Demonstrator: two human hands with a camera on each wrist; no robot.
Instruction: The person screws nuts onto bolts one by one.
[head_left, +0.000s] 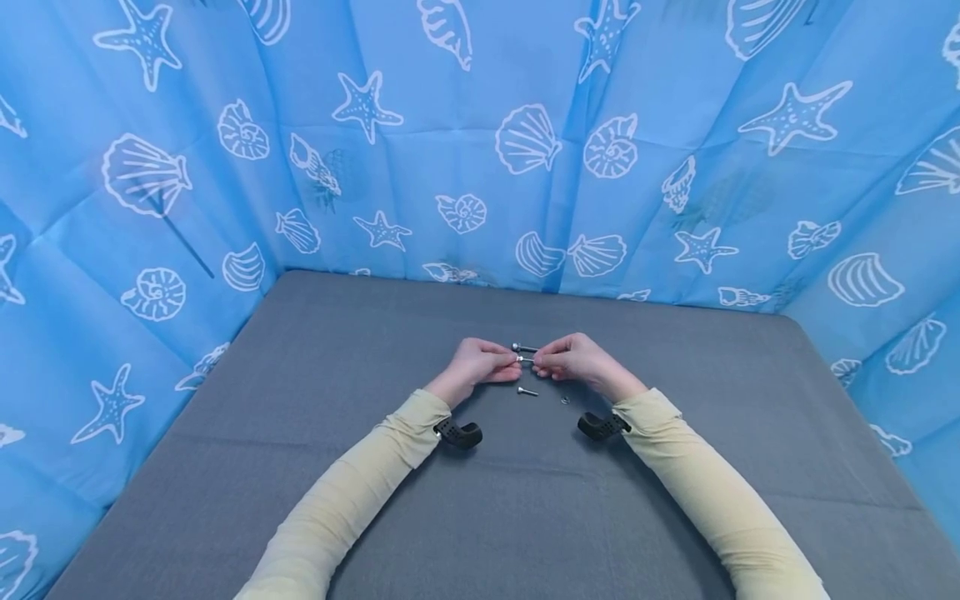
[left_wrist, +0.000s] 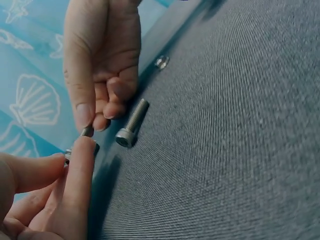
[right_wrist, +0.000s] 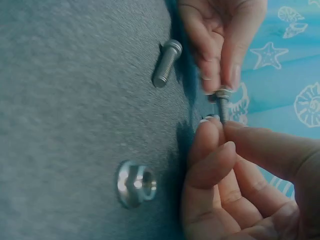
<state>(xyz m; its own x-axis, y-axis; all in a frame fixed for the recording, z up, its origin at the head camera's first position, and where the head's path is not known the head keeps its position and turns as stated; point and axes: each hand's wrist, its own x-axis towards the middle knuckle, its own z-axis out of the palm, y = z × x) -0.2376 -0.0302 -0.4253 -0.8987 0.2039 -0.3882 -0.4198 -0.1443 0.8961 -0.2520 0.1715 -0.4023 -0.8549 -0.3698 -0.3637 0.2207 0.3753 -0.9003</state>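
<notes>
"Bolt [right_wrist: 224, 110] secure?"

"Beyond the loose screw [head_left: 528, 392], the left hand [head_left: 480, 361] and right hand [head_left: 577, 358] pinch its opposite ends in their fingertips."

"The risk?"

"A slackened pinch could drop it, perhaps knocking the nut [right_wrist: 132, 185] right of that screw."

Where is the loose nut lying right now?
In the head view, the loose nut lies on the grey table, right of the loose short bolt, below the right hand.
</notes>
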